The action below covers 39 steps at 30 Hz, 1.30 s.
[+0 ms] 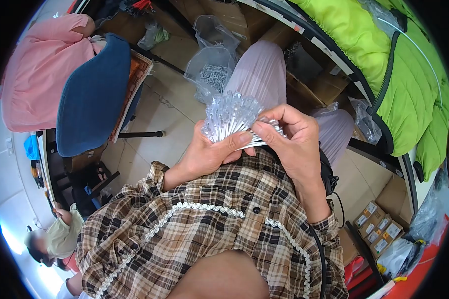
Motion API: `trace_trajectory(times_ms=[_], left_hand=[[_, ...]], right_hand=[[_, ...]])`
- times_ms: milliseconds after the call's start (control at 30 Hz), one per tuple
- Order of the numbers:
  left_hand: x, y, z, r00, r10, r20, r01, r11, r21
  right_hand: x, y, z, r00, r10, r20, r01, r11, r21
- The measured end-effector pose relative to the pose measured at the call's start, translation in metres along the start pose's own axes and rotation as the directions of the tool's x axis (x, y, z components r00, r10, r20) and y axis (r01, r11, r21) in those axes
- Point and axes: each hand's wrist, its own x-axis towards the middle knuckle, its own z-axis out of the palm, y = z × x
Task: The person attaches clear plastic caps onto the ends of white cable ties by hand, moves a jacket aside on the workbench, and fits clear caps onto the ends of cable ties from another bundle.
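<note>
A fanned bundle of white sticks with clear plastic ends (229, 114) is in front of my body, above my lap. My left hand (207, 152) is wrapped round the lower part of the bundle, its thumb lying across the white sticks. At the right side of the bundle, my right hand (292, 139) pinches some of the sticks between thumb and fingers. The clear ends point up and away from me.
Beyond my knees, a clear plastic bag (214, 72) holds small metal pieces. A blue chair (92, 94) with a person in pink is at the left. Another person (60, 234) is at lower left. Right are a green jacket (409, 74) and small boxes (379, 229).
</note>
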Motion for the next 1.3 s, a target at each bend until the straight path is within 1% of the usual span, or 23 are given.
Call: trace_trajectory(times_ms=[133,167,300,500,633,667,800,833,967,1167,1300], left_hand=[[0.001,-0.006,-0.001,1.000,-0.025,-0.010,0.025,0.999,0.028],[0.002,-0.006,0.000,1.000,-0.025,-0.010,0.025,0.999,0.028],[0.003,-0.006,0.002,1.000,-0.015,-0.017,0.016,1.000,0.013],[0.001,-0.004,0.000,1.000,0.023,-0.014,-0.024,1.000,-0.020],[0.001,-0.006,0.000,0.999,0.040,-0.012,-0.039,0.999,0.014],[0.001,-0.005,0.000,0.999,0.042,-0.011,-0.042,0.999,0.014],[0.000,-0.003,0.002,1.000,-0.003,-0.026,0.004,0.999,0.041],[0.000,-0.003,0.001,1.000,-0.004,-0.026,0.005,0.999,0.041],[0.001,-0.003,-0.001,1.000,-0.002,0.014,0.002,0.999,0.054],[0.000,-0.006,0.004,1.000,0.015,-0.023,-0.014,0.999,0.039],[0.001,-0.002,0.003,0.998,0.018,-0.066,-0.018,1.000,0.001]], right_hand=[[-0.002,0.000,-0.005,0.998,0.009,0.056,-0.007,1.000,-0.022],[-0.002,-0.002,-0.003,0.998,0.009,0.055,-0.008,1.000,-0.022],[0.000,-0.017,0.009,0.994,0.107,-0.014,-0.107,0.994,-0.007],[-0.001,-0.002,0.000,0.985,0.170,0.011,-0.171,0.983,0.070],[0.002,0.006,0.003,0.997,-0.064,0.031,0.062,0.997,0.039],[0.002,0.005,0.002,0.997,-0.067,0.031,0.066,0.997,0.038],[-0.001,-0.007,0.001,0.993,0.090,0.072,-0.088,0.996,-0.030],[0.000,-0.008,0.001,0.993,0.091,0.071,-0.089,0.996,-0.029],[0.004,-0.009,0.006,0.997,0.082,-0.009,-0.080,0.990,0.118],[0.003,0.002,0.004,1.000,-0.010,0.008,0.010,0.999,0.043],[-0.003,-0.011,0.013,0.979,0.187,-0.082,-0.173,0.973,0.154]])
